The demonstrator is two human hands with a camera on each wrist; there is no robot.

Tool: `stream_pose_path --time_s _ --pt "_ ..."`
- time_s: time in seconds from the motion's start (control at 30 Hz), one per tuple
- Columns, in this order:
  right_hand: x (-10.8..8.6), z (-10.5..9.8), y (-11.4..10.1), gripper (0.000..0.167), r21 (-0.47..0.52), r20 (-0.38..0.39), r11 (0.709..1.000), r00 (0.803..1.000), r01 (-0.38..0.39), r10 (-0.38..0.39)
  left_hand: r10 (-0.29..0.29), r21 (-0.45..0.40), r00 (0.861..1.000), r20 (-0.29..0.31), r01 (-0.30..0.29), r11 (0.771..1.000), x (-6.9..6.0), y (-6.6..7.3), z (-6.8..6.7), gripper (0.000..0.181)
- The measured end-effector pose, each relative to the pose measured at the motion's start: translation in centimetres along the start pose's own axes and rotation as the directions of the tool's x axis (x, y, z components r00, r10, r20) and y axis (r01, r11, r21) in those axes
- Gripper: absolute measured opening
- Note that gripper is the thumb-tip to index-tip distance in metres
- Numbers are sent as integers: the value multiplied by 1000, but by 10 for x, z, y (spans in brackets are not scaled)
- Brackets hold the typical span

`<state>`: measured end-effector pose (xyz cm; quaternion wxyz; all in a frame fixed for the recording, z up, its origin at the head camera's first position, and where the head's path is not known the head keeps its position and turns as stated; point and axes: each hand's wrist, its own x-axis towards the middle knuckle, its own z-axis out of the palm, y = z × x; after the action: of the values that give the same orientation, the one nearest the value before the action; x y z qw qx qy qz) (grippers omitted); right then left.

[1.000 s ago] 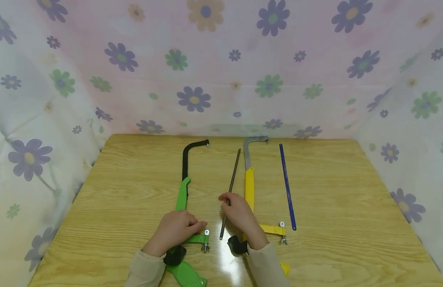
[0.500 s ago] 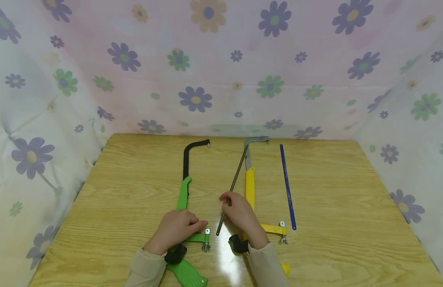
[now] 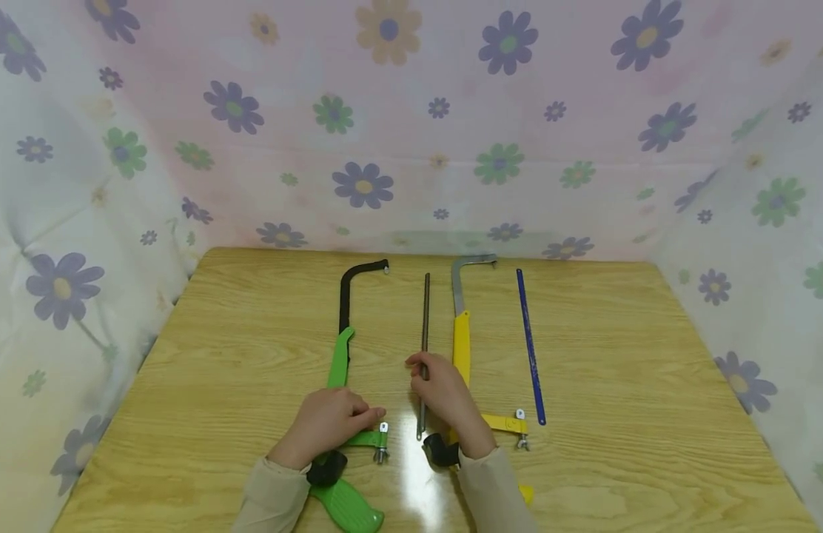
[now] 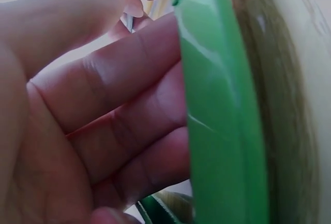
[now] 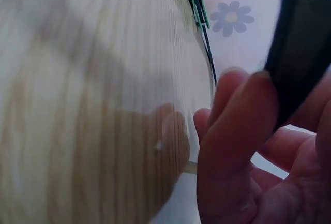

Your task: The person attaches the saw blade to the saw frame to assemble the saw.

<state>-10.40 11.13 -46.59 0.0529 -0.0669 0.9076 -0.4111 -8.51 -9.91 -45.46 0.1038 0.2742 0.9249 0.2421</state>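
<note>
Flower-printed cloth (image 3: pixel 411 148) hung behind and beside a wood-grain table (image 3: pixel 618 333). In the head view, a yellow saw frame (image 3: pixel 461 340) with a grey bent arm lay lengthwise on it. A blue blade (image 3: pixel 531 348) lay to the yellow saw frame's right, and a green saw frame (image 3: pixel 339 359) with a black arm lay well to its left. Just left of the yellow saw frame, the right hand (image 3: pixel 445 389) pinched a dark blade (image 3: pixel 425 318), which ran roughly alongside. Farther left of it, the left hand (image 3: pixel 328 422) rested over the green saw frame.

The left wrist view showed that hand's thumb clear of the green saw frame and its other fingers (image 4: pixel 124 84) against it, tips hidden; whether they gripped it, I could not tell.

In the right wrist view, the right hand held the dark blade between bent fingers and thumb.
</note>
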Motion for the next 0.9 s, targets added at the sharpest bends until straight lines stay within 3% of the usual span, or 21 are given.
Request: stream_pose_path --time_s 0.3,0.4,0.6,0.8,0.9 --pt "-2 5 -3 21 -16 -21 999 999 -35 35 7 -17 999 50 -6 1000 3 -4 3 46" --pt "-5 5 -7 29 -14 16 999 999 -35 35 9 -20 998 65 -8 1000 2 -4 3 45" --pt "-9 -2 -12 37 26 86 999 996 -31 29 18 -27 999 35 -17 999 5 -3 0 31" --pt "-9 -3 -13 30 -76 101 996 994 43 -35 10 -25 1000 29 -9 1000 4 -5 1 30" --pt "-10 -2 -14 31 -106 93 994 996 26 -16 11 -30 1000 27 -11 999 3 -5 1 29"
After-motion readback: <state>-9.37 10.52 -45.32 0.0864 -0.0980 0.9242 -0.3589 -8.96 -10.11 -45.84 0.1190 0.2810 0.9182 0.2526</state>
